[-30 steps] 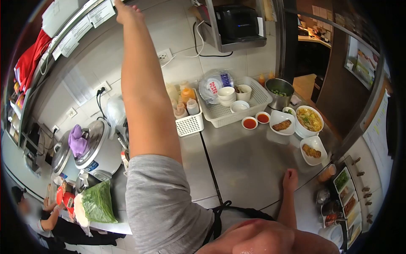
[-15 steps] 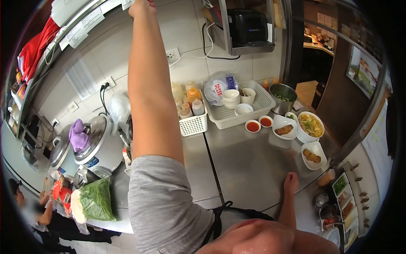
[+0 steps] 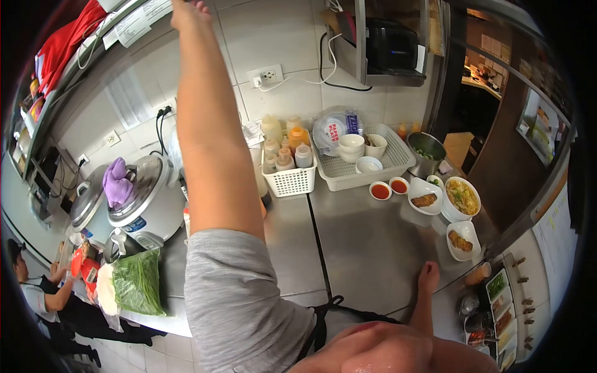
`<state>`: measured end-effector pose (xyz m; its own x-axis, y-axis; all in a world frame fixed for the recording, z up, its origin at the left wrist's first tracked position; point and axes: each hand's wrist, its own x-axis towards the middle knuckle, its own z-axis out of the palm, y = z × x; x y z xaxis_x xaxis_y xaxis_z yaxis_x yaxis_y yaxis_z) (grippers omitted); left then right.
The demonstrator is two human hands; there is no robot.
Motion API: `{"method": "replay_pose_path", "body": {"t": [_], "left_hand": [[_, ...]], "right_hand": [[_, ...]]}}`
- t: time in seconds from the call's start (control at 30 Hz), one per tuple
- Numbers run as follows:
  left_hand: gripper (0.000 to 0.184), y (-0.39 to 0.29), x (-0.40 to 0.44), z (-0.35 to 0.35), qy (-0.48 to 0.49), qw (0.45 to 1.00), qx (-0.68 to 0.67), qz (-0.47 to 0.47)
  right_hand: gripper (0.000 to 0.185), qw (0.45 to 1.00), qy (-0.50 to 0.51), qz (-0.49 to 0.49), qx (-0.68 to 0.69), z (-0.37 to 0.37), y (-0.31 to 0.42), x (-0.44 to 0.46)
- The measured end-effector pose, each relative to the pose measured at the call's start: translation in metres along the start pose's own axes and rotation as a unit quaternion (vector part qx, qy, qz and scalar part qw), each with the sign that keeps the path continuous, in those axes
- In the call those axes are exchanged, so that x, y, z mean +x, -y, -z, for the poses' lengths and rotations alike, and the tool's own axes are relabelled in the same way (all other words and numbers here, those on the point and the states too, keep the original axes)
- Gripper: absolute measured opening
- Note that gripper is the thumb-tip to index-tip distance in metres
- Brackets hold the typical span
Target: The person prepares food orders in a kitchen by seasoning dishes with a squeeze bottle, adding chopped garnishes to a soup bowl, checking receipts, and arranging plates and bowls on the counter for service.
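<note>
My left arm is stretched far up, and my left hand [image 3: 191,13] is at the top edge of the view, partly cut off. Its visible fingers look curled; what they hold, if anything, is out of sight. Just left of it, white paper slips [image 3: 134,26] hang from the shelf edge. My right hand [image 3: 429,276] is a loose fist low over the steel counter [image 3: 373,242], with nothing visible in it. Beyond it are a white dish with a browned roll [image 3: 461,240], a similar dish [image 3: 425,198], a bowl of yellowish food [image 3: 462,199] and two red sauce cups [image 3: 380,191].
A white basket of squeeze bottles [image 3: 290,180] and a tray with bowls [image 3: 364,177] stand along the wall. Rice cookers [image 3: 140,199] and a bag of greens [image 3: 138,283] are at left. A co-worker [image 3: 50,292] stands far left. Topping containers [image 3: 497,286] line the right.
The view has shifted, so the counter items sit slightly further right. My left hand has moved a little left along the shelf edge. My right fist stays almost in place.
</note>
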<state>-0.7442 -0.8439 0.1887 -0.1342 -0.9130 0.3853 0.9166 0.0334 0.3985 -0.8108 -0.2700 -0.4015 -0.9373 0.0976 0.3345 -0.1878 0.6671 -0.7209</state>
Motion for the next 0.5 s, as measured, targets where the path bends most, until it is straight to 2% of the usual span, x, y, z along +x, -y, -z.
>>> {"method": "replay_pose_path", "body": {"t": [0.03,0.07,0.17,0.2,0.3,0.43,0.47,0.5], "left_hand": [[0.043,-0.01,0.003,0.006,0.012,0.999,0.022,-0.02],[0.032,-0.018,0.02,0.013,-0.007,1.0,0.008,-0.004],[0.02,-0.032,0.066,0.027,0.026,0.998,0.061,-0.005],[0.013,-0.035,0.055,0.024,0.007,0.998,0.059,-0.005],[0.013,-0.038,0.061,0.031,0.035,0.996,0.08,-0.013],[0.031,-0.041,0.037,0.044,-0.025,0.998,0.062,-0.011],[0.04,-0.044,0.031,0.05,-0.033,0.997,0.066,-0.002],[0.039,-0.049,0.024,0.057,-0.025,0.996,0.083,-0.008]], "right_hand": [[0.011,1.0,-0.001,0.0,0.002,0.0,0.0,0.0],[0.011,1.0,-0.003,0.0,-0.002,-0.002,0.0,0.0],[0.01,1.0,-0.011,0.007,-0.017,-0.004,-0.001,0.0],[0.01,1.0,-0.014,0.013,-0.022,-0.004,-0.001,0.0],[0.009,0.999,-0.021,0.022,-0.034,-0.004,-0.001,0.001],[0.01,0.998,-0.028,0.034,-0.047,-0.004,-0.005,0.0],[0.01,0.998,-0.026,0.031,-0.05,-0.004,-0.005,0.0],[0.01,0.998,-0.025,0.03,-0.054,-0.004,-0.004,0.001]]}}
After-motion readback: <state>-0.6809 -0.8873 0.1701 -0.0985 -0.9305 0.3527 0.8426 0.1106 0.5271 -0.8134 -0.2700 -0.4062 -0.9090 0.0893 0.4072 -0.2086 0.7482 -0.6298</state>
